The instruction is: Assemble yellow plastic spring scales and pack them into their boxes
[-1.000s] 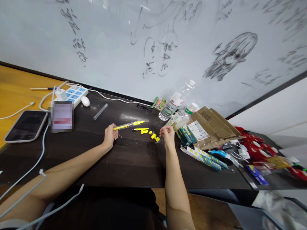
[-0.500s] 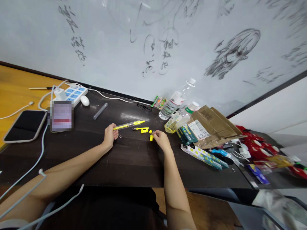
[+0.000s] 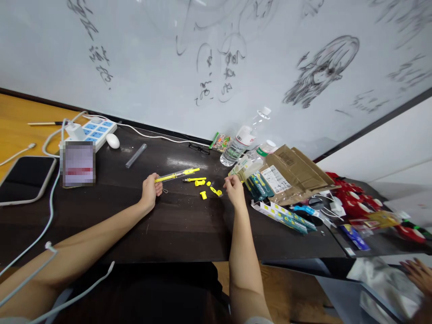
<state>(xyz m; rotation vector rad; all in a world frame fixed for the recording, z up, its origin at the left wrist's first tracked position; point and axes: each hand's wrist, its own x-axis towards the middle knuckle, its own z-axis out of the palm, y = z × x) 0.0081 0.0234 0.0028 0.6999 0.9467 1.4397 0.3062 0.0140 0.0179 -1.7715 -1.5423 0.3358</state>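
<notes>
My left hand point(image 3: 149, 191) is closed around the lower end of a clear tube with yellow parts point(image 3: 177, 174); a thin loop hangs beside it. The tube points right, a little above the dark tabletop. Right of its tip lie small yellow pieces: a slim rod with a dark end point(image 3: 194, 180), a short spool-like piece point(image 3: 200, 183), a tiny round piece point(image 3: 208, 183), a T-shaped cap point(image 3: 203, 195) and a longer clip-like piece point(image 3: 216, 191). My right hand point(image 3: 235, 188) hovers just right of them, fingertips pinched together; whatever is between them is too small to make out.
A second clear tube point(image 3: 136, 155) lies further back. Bottles point(image 3: 236, 146), a flattened cardboard parcel point(image 3: 297, 173) and opened green packaging point(image 3: 283, 217) crowd the right. Phone point(image 3: 27, 180), power strip point(image 3: 101, 132) and cables are left. Another person's hand point(image 3: 418, 274) shows lower right.
My right hand has moved right, away from the yellow pieces, uncovering the clip-like piece. My left hand still holds the tube. Another person's hand has appeared at the lower right.
</notes>
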